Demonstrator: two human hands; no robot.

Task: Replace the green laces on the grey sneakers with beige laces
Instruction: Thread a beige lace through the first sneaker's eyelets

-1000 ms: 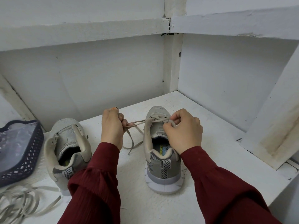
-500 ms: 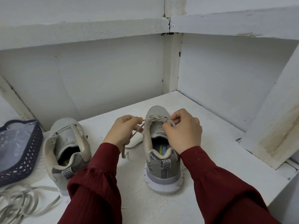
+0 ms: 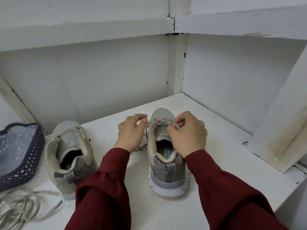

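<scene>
Mostly we see two hands at work on one grey sneaker point(image 3: 167, 165), which stands heel toward us in the middle of a white painted counter point(image 3: 219, 156). The left hand point(image 3: 131, 131) is motion-blurred. Its curled fingers and thumb seem to pinch the beige lace point(image 3: 160, 121) just beside the shoe's upper eyelets, and the lace's tail slips out of sight behind that wrist. The right hand point(image 3: 187, 133) pinches a small loop of the same lace by the tongue, covering the eyelets on that side. Dark red crinkled sleeves point(image 3: 103, 188) hide part of the heel of the other sneaker point(image 3: 69, 146), which stands unlaced to the left with its tongue upright. Both shoes have mesh toes, smooth pale collars, zigzag-woven heel tabs and thick foam soles. At the left edge a dark blue lattice basket point(image 3: 25, 165) holding crumpled clear plastic is cut off, as is a tangle of flat pale laces point(image 3: 20, 208) whose colour we cannot settle.
</scene>
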